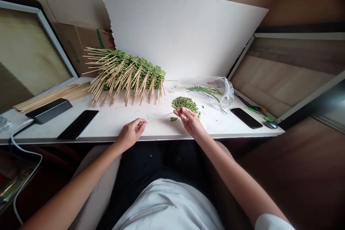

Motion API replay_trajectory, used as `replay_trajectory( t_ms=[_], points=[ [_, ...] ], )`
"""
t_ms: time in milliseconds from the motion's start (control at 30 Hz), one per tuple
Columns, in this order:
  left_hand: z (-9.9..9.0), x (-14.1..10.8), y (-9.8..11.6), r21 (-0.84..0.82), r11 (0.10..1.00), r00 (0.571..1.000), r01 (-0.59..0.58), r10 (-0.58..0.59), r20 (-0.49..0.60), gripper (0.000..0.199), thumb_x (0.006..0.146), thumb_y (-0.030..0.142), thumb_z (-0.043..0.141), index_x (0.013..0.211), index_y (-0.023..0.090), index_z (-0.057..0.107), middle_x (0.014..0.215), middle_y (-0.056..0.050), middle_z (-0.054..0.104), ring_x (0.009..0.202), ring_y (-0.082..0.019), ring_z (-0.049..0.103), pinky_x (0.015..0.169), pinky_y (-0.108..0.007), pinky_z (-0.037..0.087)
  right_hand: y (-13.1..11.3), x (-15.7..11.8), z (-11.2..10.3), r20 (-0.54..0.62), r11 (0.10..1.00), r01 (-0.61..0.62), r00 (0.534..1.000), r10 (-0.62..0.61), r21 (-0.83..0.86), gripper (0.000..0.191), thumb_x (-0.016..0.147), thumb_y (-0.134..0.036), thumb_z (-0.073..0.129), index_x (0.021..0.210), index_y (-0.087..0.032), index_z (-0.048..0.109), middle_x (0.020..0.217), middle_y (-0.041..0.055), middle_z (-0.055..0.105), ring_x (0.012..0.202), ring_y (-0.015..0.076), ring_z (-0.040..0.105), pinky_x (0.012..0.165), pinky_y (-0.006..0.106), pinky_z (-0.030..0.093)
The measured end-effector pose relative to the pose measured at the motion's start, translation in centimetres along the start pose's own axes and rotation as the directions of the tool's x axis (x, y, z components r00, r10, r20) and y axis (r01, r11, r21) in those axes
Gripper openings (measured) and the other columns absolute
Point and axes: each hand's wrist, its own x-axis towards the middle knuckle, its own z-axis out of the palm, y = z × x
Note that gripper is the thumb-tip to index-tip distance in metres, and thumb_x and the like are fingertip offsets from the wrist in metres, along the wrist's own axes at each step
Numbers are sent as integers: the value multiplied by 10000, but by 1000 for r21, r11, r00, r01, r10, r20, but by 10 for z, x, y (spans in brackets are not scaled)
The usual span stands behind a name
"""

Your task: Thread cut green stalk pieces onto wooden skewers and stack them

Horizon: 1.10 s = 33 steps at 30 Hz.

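Observation:
A thin wooden skewer (161,116) spans the gap between my hands above the table's front edge. My left hand (132,131) pinches its left end, and my right hand (189,120) has its fingers closed at the right end, beside a small pile of cut green pieces (185,103). A few loose green pieces (174,118) lie just left of my right fingers. Behind my left hand, a large stack of skewered green pieces (134,66) rests with its bare sticks pointing left and forward.
Bare skewers (61,95) lie at the left near a black device (51,110) and a dark phone (78,125). A plastic bag (228,91) with green stalks, another phone (246,118) and a mouse (271,124) are at the right. A white board (183,32) stands behind.

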Motion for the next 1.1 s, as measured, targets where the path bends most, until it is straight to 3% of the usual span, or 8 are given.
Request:
replay_trajectory(
  t_ms=[400, 833, 1100],
  points=[
    [-1, 1, 4, 4, 1000, 1000, 14, -14, 2, 267, 1057, 453, 586, 1072, 213, 703, 791, -22, 698, 634, -152, 629, 591, -228, 462, -1, -3, 3, -3, 1000, 7, 1000, -7, 14, 402, 674, -431, 1024, 965, -242, 821, 1067, 37, 847, 1123, 252, 802, 939, 317, 668],
    [-2, 2, 8, 21, 1000, 1000, 1, 0, -15, 258, 1050, 428, 602, 1049, 195, 713, 807, -27, 719, 675, -147, 655, 644, -221, 489, -2, -2, 8, -116, 995, 99, 988, -98, -1, 417, 514, -358, 1087, 811, -237, 820, 855, 33, 845, 932, 240, 839, 671, 237, 636],
    [-3, 1, 8, 67, 998, 1000, -14, 14, -7, 227, 1056, 393, 600, 1061, 203, 724, 845, -29, 757, 716, -151, 685, 626, -215, 465, 1, -2, 7, -132, 988, 132, 981, -143, -84, 424, 539, -406, 1067, 835, -237, 814, 868, 51, 843, 957, 281, 835, 727, 313, 633]
  ],
)
